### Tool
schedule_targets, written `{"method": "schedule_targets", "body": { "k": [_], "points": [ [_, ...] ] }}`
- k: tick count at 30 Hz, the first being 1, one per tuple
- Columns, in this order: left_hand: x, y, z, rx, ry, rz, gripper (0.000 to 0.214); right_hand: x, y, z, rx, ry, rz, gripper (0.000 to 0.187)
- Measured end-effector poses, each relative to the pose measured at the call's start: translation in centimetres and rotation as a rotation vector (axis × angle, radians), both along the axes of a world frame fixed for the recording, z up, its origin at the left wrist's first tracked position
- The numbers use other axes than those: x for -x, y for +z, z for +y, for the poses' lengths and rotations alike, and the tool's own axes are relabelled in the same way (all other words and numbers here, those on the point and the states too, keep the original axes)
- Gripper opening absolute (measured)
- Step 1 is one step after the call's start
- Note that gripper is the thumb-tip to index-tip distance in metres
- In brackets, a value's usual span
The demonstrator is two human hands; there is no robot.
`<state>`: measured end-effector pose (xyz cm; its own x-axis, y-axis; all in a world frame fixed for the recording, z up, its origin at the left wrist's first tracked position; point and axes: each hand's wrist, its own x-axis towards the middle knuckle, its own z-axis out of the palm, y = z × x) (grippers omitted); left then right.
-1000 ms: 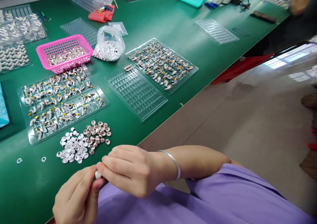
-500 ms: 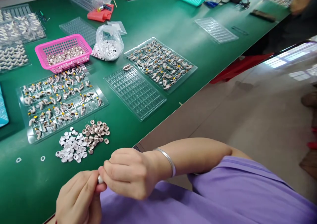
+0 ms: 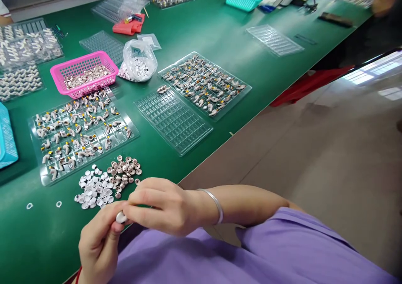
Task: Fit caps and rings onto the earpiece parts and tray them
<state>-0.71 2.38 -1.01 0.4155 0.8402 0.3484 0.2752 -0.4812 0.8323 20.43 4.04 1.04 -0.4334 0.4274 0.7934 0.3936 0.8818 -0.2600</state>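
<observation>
Low in the view, my left hand (image 3: 99, 238) and my right hand (image 3: 160, 206) meet at the table's front edge. Both pinch a small, shiny, whitish rounded piece (image 3: 121, 217); fingertips cover the rest of it. Just beyond my fingers lies a heap of white round caps (image 3: 94, 187), touching a heap of beige cup-shaped discs (image 3: 124, 171). Behind them a clear plastic tray (image 3: 132, 127) carries many beige curved pieces with yellow tabs (image 3: 77, 128). Two small white rings (image 3: 59, 204) lie apart to the left.
A pink basket (image 3: 108, 81) of beige discs stands at the tray's back edge, beside a clear bag (image 3: 140, 66) of small parts. A sparsely loaded tray (image 3: 176, 125) and a filled tray (image 3: 204, 83) lie to the right. Blue basket (image 3: 6, 137) at far left; other people are partly visible behind.
My hands have shifted slightly upward, and the left fingers have turned, exposing more of the whitish piece. The camera view has tilted a little, moving the table contents down and right.
</observation>
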Motion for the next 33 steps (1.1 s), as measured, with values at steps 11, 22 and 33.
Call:
{"method": "schedule_targets", "body": {
  "k": [11,22,33],
  "points": [
    [0.3,-0.2,-0.2,0.050,-0.034,0.035,0.027,0.3,0.1,-0.2,-0.153,-0.031,0.005,0.028],
    [-0.6,0.3,0.3,0.182,0.028,0.048,0.016,0.6,0.0,-0.9,1.180,0.140,0.372,0.023],
    [-0.6,0.3,0.4,0.215,0.023,0.041,0.016,0.6,0.4,-0.3,1.555,0.276,0.512,0.028]
  ]
}}
